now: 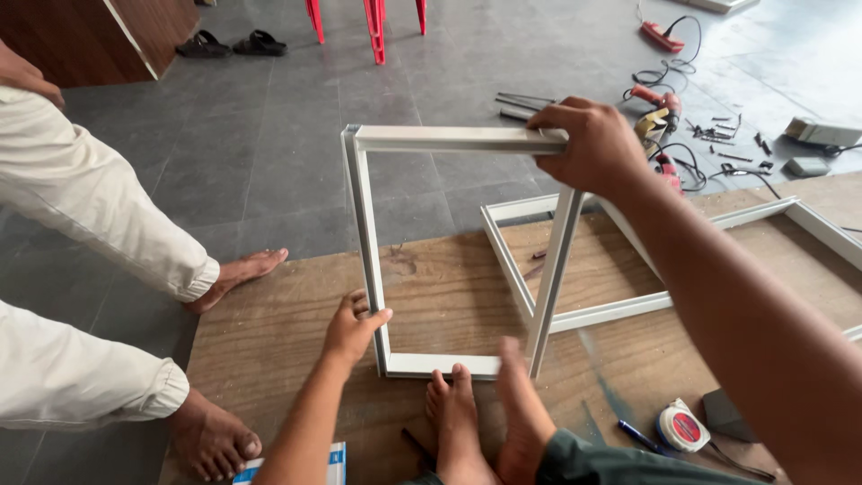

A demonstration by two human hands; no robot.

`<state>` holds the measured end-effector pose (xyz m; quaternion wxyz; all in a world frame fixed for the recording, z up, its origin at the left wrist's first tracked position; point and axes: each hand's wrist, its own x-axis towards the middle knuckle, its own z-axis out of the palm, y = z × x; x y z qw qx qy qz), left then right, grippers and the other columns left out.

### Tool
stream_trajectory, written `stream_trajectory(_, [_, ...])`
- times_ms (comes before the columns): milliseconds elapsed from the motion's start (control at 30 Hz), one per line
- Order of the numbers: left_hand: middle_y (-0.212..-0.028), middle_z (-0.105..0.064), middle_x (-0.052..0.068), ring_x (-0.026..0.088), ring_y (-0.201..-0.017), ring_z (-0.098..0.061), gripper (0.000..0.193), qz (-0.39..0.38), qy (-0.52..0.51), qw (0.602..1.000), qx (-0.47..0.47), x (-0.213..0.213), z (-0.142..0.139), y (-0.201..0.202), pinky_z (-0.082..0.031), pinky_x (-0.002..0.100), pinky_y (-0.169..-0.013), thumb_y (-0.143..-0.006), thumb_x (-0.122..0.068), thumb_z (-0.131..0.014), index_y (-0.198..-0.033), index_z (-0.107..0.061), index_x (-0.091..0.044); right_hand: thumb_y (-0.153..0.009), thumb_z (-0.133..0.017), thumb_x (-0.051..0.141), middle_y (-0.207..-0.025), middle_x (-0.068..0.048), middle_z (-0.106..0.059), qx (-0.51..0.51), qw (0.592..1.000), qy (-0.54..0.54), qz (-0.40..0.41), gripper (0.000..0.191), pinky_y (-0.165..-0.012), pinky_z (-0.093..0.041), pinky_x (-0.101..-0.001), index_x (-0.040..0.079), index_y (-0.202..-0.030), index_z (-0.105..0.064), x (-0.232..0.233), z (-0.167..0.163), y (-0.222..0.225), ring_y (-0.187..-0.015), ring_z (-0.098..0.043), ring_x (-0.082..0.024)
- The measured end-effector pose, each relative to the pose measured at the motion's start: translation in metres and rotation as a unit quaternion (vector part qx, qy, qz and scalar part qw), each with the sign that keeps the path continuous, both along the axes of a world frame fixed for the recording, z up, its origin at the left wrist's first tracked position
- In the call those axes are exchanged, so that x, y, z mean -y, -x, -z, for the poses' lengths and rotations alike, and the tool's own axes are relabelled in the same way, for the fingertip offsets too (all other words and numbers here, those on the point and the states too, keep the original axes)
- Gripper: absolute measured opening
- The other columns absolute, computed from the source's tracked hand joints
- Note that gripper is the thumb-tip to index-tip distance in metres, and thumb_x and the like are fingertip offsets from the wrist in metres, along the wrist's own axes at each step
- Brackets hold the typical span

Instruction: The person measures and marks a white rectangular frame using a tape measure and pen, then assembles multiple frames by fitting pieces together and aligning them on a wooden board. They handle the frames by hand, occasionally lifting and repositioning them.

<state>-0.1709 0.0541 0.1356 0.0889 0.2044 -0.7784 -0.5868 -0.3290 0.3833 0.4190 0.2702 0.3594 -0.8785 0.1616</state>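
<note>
Frame: stands upright on the board, long sides vertical, bottom rail by the feet.
Look: pale aluminium, rectangular, open.
Right hand: clasps the top rail.
Left hand: fingers hooked around the left upright, low.

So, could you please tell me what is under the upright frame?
The upright frame stands on a plywood board. The left hand steadies its side, the right hand its top. Two feet cover the board near its bottom rail.
</note>
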Motion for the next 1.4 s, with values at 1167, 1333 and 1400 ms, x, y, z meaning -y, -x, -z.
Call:
stream_trajectory(1167, [-0.075,-0.072,0.018,0.04,-0.073,-0.07,0.039,-0.228,0.166,0.959,0.035,-0.055,0.129,0.016,-0.054,0.05,-0.066,-0.083,-0.046,-0.066,-0.086,-0.075,-0.008,-0.091,-0.065,0.02,-0.064,-0.012,-0.071,0.333,0.82,0.374,0.276,0.032,-0.047,-0.06,-0.0321,-0.008,-0.077,-0.071,0.062,0.039,0.121,-0.05,-0.069,-0.017])
stream_trajectory(1333, [-0.072,-0.072,0.017,0.038,-0.07,-0.071,0.039,-0.234,0.175,0.955,0.039,-0.055,0.128,0.018,-0.054,0.049,-0.065,-0.083,-0.046,-0.065,-0.086,-0.076,-0.008,-0.089,-0.066,0.017,-0.064,-0.013,-0.07,0.34,0.812,0.396,0.261,0.028,-0.044,-0.058,-0.0347,-0.008,-0.077,-0.07,0.063,0.041,0.132,-0.049,-0.069,-0.018])
stream_trajectory(1400, [-0.071,-0.072,0.015,0.037,-0.069,-0.071,0.038,-0.233,0.168,0.956,0.055,-0.054,0.128,0.018,-0.054,0.048,-0.064,-0.083,-0.045,-0.064,-0.087,-0.077,-0.01,-0.089,-0.066,0.019,-0.064,-0.012,-0.071,0.35,0.808,0.389,0.273,0.03,-0.044,-0.058,-0.0345,-0.008,-0.076,-0.07,0.064,0.039,0.131,-0.049,-0.069,-0.018])
